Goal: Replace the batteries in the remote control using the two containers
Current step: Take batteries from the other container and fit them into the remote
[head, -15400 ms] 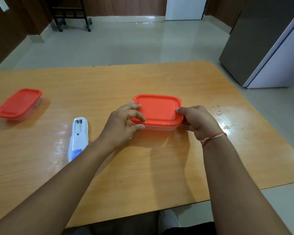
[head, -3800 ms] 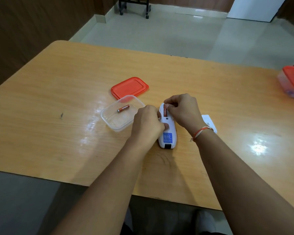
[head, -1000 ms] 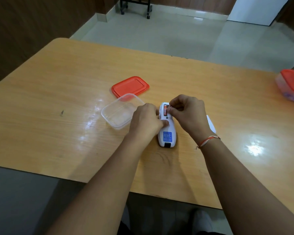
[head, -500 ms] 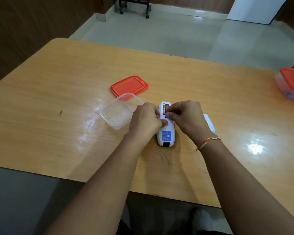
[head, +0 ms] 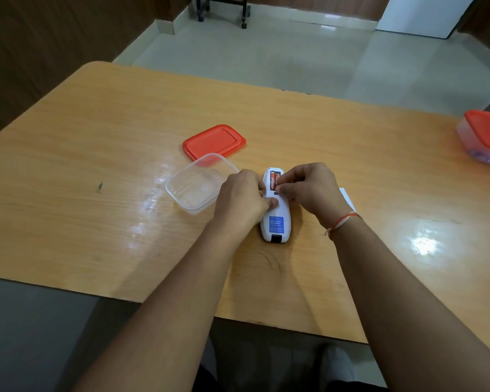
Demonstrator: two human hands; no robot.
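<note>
The white remote control [head: 276,223] lies face down on the wooden table [head: 96,137], its battery bay uncovered. Two orange batteries [head: 275,181] sit side by side in the bay. My left hand [head: 242,200] grips the remote's left side, thumb on its back. My right hand [head: 309,190] pinches the right-hand battery with fingertips at the bay. Left of the remote stands an open clear container [head: 198,183] with nothing in it, its red lid [head: 214,141] lying behind it. A second container [head: 485,137], shut with a red lid, sits at the right edge.
A white flat piece [head: 347,198], probably the battery cover, pokes out from behind my right wrist. The table's near edge runs just below my forearms. A wheeled stand [head: 222,9] is on the tiled floor beyond the table.
The last battery left the clear container and now sits in the bay beside the first. My right fingers shifted slightly over the bay; my left hand stayed on the remote.
</note>
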